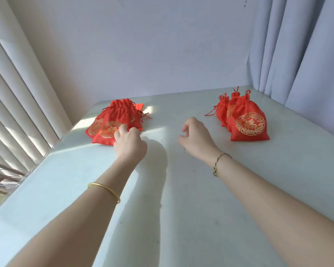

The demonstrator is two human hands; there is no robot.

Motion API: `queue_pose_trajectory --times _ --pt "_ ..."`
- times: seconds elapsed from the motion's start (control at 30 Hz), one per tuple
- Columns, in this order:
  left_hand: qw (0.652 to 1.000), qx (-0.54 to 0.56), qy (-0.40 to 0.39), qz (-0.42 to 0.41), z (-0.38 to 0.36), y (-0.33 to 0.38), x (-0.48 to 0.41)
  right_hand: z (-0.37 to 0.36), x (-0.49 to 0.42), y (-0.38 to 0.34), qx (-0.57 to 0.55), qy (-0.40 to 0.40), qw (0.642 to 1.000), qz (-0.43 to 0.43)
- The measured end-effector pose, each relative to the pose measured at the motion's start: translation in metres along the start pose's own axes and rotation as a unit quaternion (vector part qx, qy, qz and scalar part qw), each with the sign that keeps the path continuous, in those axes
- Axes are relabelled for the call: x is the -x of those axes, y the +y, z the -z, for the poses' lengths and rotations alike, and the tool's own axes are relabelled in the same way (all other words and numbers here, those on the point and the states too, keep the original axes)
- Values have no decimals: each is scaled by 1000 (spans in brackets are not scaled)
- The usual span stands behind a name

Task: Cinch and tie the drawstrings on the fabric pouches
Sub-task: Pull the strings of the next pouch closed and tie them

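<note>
L hand pinches near corner of loose pile of red satin drawstring pouches w/ gold round emblems, far left on pale table. R hand hovers loosely curled, empty, btwn that pile & cinched red pouches at far right.

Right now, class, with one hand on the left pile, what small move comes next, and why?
Probably draw the top pouch toward the middle: the left hand pinches its near edge, its drawstrings look untied, and the right hand hovers empty nearby.
</note>
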State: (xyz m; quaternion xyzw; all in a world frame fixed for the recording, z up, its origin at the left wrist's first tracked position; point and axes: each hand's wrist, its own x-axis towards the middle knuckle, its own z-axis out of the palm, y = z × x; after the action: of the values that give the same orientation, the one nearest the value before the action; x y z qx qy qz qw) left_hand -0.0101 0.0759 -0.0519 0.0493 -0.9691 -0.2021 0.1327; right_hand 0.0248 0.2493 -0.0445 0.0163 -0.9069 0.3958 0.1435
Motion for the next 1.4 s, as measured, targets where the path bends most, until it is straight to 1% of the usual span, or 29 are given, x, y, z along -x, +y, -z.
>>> queue_pose_trajectory --times 0.07,0.17,0.3,0.37,0.43,0.5,0.53,0.57,0.6,0.63,0.67,0.7,0.73,0.8,0.87,0.93,1.03,1.07,1.13,1.2,1.27,1.33,1.4 --pt "997 -65 -27 3 4 -24 -9 -18 -2 -10 -43 -28 999 -14" --pt "992 -110 -65 -18 7 -43 -13 -34 -1 -17 -89 -50 994 -38" --pt "976 -197 -63 -73 18 -37 -4 -38 0 -17 -145 -53 986 -60" --pt "971 -202 -79 -97 24 -24 8 -37 0 -19 -174 -49 980 -82" --pt "970 -145 -118 -153 29 -7 27 -36 0 -18 -174 -40 979 -96" --pt "961 4 -181 -207 34 10 45 -32 0 -15 -134 -34 987 -82" --pt "953 97 -217 -189 38 15 52 -29 2 -12 -105 -33 991 -78" --pt "942 182 -236 -151 43 17 54 -26 3 -9 -79 -29 993 -79" --pt "940 233 -220 -116 43 16 52 -24 5 -6 -58 -26 995 -82" --pt "949 244 -179 -90 42 12 48 -21 6 -3 -44 -25 995 -88" --pt "965 217 -133 -70 38 6 42 -19 8 -1 -36 -26 995 -94" --pt "977 182 -103 -52 32 1 36 -17 9 1 -35 -25 995 -95" --pt "983 151 -94 -38 28 -4 32 -17 9 3 -32 -22 995 -91" --pt "987 117 -106 -26 19 -9 26 -17 9 6 -20 -10 996 -85" --pt "988 116 -100 -15 9 -11 21 -16 9 7 -17 -11 996 -83" --pt "988 134 -75 1 1 -10 18 -17 9 8 -16 -21 997 -78" --pt "991 108 -72 -27 -4 -5 18 -16 9 8 -18 -26 997 -70" --pt "989 118 -72 -46 -2 -5 19 -16 8 7 -21 -20 998 -62" --pt "979 174 -67 -88 4 -1 19 -12 7 5 -22 -13 999 -35" --pt "955 267 -58 -119 19 7 21 -6 6 0 -16 -24 1000 5" --pt "922 352 -72 -145 37 17 25 0 5 -6 -50 -39 998 20" --pt "902 384 -89 -174 52 23 29 9 4 -13 -79 -24 996 30" --pt "897 387 -92 -191 63 26 30 19 2 -19 -75 5 996 47"
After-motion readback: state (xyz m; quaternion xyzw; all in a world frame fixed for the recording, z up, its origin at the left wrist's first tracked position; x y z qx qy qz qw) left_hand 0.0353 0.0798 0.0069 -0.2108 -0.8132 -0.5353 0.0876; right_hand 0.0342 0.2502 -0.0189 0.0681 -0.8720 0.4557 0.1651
